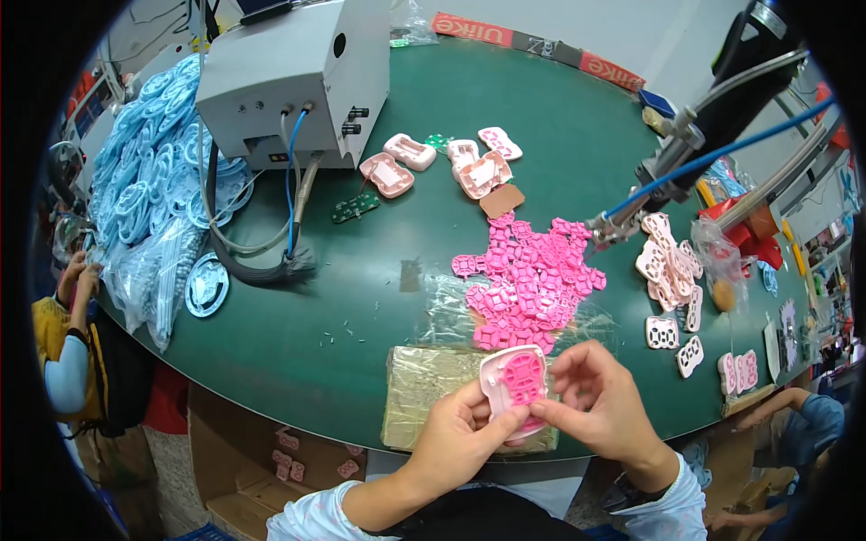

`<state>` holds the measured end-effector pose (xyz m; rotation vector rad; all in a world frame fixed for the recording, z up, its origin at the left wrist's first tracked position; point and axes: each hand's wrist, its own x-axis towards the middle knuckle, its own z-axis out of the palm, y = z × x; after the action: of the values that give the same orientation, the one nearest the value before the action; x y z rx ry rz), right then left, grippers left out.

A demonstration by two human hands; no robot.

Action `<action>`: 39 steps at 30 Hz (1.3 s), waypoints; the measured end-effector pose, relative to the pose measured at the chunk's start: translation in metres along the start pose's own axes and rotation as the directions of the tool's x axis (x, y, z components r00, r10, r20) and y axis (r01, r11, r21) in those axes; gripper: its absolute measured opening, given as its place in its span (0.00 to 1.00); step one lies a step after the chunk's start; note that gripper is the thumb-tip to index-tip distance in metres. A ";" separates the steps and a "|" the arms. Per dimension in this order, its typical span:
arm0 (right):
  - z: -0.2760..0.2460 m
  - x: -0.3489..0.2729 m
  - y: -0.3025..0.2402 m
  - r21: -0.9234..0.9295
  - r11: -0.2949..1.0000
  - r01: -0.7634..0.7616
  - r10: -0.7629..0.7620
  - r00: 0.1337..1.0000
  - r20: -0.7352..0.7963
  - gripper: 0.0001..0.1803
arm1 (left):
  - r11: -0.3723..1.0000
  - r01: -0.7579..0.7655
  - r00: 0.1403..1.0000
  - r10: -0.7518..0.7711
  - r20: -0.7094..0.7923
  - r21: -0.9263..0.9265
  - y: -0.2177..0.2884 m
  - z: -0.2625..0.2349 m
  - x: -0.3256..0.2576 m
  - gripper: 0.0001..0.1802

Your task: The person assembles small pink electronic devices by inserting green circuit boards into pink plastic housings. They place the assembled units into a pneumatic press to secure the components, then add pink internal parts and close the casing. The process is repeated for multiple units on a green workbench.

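Near the front edge of the table, my left hand (469, 428) grips a pale pink plastic shell (492, 373), thumb on its face and fingers around its left side. A bright pink button piece (523, 374) lies inside the shell. My right hand (600, 406) is at the shell's right side. Its thumb touches the lower part of the button piece, while the other fingers are bent and apart from the thumb, with nothing seen between them. Just beyond is a heap of bright pink button pieces (532, 279). A tape-covered block (419, 392) lies beneath my hands.
A grey machine (280, 86) with cables stands at the back left, beside piled light-blue rings (149, 171). Pale pink shells (388, 174) and a green circuit board (355, 207) lie mid-table. Pale pink plates (663, 261) and a metal arm (667, 167) are at right. Other people work at both sides.
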<state>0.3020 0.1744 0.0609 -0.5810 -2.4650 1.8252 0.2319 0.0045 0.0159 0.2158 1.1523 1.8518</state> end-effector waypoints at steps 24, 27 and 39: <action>-0.009 0.011 0.023 0.638 0.770 -0.017 -0.111 0.981 0.161 0.21 | 0.998 0.048 0.997 -0.050 0.050 0.051 0.015 -0.006 -0.005 0.14; 0.004 0.006 0.009 0.550 0.835 0.031 -0.069 0.996 0.049 0.19 | 0.993 0.013 0.999 -0.018 0.038 0.118 0.010 -0.003 -0.004 0.16; -0.026 0.013 0.000 -0.095 0.746 0.659 -0.639 0.749 0.177 0.31 | 0.905 0.404 0.885 -0.350 0.307 -0.136 0.029 -0.029 -0.003 0.23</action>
<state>0.2958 0.2027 0.0665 0.4015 -2.4351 1.4223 0.1997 -0.0204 0.0232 0.1191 0.7491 1.5160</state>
